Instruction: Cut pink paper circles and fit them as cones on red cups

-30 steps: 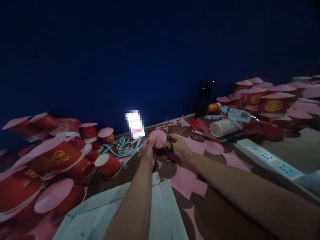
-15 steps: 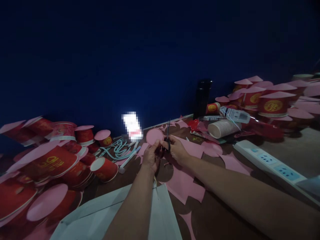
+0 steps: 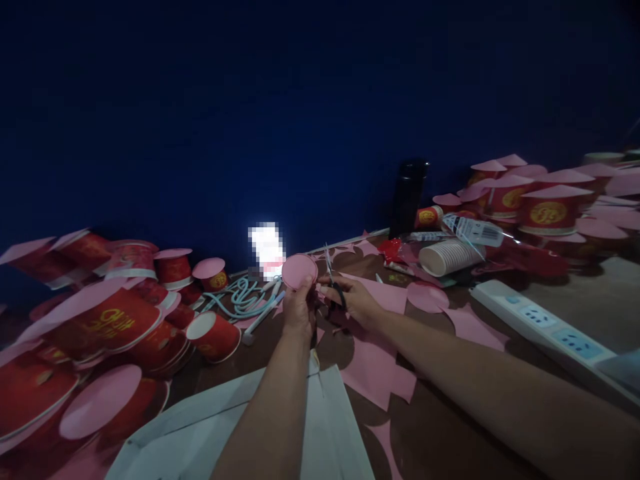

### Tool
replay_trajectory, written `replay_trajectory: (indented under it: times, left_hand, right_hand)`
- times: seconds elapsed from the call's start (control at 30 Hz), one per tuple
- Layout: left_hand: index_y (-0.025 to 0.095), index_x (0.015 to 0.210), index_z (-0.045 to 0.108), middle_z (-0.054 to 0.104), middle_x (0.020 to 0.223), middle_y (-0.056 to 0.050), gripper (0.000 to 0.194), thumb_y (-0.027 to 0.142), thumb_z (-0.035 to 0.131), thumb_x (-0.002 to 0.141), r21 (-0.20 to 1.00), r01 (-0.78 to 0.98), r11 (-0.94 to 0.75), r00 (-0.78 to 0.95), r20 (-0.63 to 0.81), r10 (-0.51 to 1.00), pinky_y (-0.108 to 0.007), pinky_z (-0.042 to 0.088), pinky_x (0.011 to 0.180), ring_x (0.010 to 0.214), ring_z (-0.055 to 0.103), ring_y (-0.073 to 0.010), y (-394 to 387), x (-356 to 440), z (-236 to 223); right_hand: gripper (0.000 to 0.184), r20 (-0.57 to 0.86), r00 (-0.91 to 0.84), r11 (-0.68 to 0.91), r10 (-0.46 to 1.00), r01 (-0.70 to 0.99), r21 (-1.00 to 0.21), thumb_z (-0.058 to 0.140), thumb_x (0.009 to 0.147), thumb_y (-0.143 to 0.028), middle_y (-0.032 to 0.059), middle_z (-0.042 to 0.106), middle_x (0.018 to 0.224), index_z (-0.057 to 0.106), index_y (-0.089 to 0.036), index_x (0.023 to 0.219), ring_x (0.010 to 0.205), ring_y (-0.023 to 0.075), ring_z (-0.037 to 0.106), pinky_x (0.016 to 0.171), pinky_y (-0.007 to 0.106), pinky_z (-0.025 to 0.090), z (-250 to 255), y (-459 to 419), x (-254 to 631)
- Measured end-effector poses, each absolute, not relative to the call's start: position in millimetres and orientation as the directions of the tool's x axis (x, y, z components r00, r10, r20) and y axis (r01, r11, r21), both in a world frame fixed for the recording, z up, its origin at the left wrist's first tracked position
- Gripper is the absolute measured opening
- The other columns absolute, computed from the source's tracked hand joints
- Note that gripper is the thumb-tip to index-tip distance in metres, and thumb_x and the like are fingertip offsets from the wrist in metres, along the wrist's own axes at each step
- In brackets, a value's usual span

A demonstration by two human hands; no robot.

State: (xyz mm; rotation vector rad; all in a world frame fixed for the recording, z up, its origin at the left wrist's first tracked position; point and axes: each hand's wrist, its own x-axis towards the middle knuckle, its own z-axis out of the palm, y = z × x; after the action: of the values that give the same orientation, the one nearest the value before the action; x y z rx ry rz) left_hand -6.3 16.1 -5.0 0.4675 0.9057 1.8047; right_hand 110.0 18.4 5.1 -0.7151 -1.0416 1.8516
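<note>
Closed around a round pink paper piece (image 3: 299, 272) is my left hand (image 3: 299, 310), its thumb on the lower edge. The piece shows a narrow rim; whatever lies beneath it is hidden by my fingers. Just to the right, my right hand (image 3: 353, 299) grips black-handled scissors (image 3: 329, 263). Their blades point up and away, slightly apart, beside the pink piece. Under my hands lie cut pink paper sheets (image 3: 367, 367) with curved edges.
Red paper cups (image 3: 213, 337) with pink discs crowd the left side, and more stand at right (image 3: 550, 210). Nearby are a lit phone (image 3: 267, 250), a coiled cable (image 3: 243, 300), a black bottle (image 3: 409, 197), stacked cups (image 3: 450, 258), a power strip (image 3: 545, 327) and a pale bag (image 3: 240, 427).
The pink piece has shifted slightly left in my left hand. The scissors have turned, their blades now leaning left and spread apart, clear of the piece's edge.
</note>
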Motion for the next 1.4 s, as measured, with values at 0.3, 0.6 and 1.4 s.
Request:
replay_trajectory:
  times: [0.3,0.6,1.4]
  left_hand:
    - [0.013,0.093,0.061,0.058,0.059,0.004,0.044,0.03,0.079,0.056,0.776,-0.585,-0.236,-0.438,-0.058,0.897,-0.021,0.044,0.045,0.043,0.053,-0.0085,15.2,-5.0,-3.3]
    - [0.012,0.09,0.063,0.066,0.073,-0.003,0.04,0.03,0.077,0.057,0.784,-0.576,-0.232,-0.442,-0.06,0.895,-0.023,0.048,0.052,0.056,0.061,-0.0123,14.7,-5.6,-3.8]
    - [0.013,0.091,0.062,0.063,0.065,0.0,0.041,0.032,0.078,0.058,0.788,-0.597,-0.155,-0.371,-0.1,0.923,-0.025,0.049,0.051,0.046,0.056,-0.0101,16.4,-6.8,-7.8]
  right_hand:
    - [0.052,-0.042,-0.513,-0.219,0.858,-0.29,-0.931,0.081,0.063,-0.043,-0.0021,0.058,0.061,0.065,-0.016,0.104,0.046,0.0089,0.051,0.041,0.021,0.04,-3.0,22.1,109.1]
    - [0.048,0.023,-0.465,-0.099,0.885,-0.234,-0.967,0.082,0.06,-0.042,-0.0009,0.062,0.066,0.067,-0.015,0.097,0.055,0.0104,0.055,0.049,0.022,0.043,-6.7,28.3,111.2]
    - [0.051,-0.003,-0.457,-0.132,0.89,-0.251,-0.959,0.085,0.053,-0.044,-0.002,0.059,0.063,0.068,-0.014,0.091,0.053,0.0094,0.053,0.046,0.021,0.044,-2.0,24.2,109.9]
